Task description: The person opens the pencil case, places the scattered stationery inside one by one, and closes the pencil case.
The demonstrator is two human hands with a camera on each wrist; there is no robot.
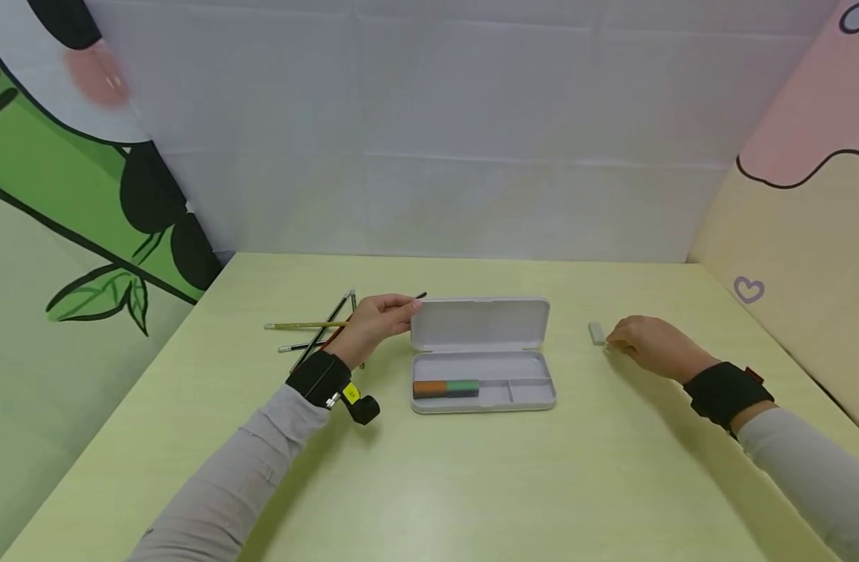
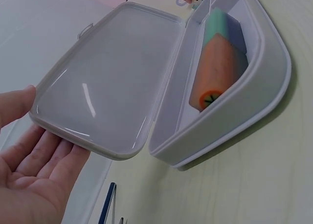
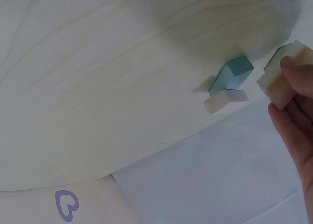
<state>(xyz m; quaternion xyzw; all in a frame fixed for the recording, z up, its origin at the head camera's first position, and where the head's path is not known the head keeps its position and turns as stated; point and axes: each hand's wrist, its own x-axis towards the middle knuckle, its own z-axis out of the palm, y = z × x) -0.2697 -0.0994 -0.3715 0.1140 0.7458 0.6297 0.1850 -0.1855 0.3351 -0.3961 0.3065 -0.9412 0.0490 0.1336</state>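
On the table [image 1: 472, 484], an open case [image 1: 472, 365] holds an orange-and-green object [image 1: 446, 389].

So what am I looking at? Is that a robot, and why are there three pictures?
No, that's a person using bare hands. The wide picture was taken from the person's head, the other two from the wrists, where black bands sit. The left hand holds the lid of an open case with an orange-and-green thing inside. The right hand pinches a small pale block, maybe an eraser. A green-and-white block lies on the table nearby, and pencils lie left of the case.
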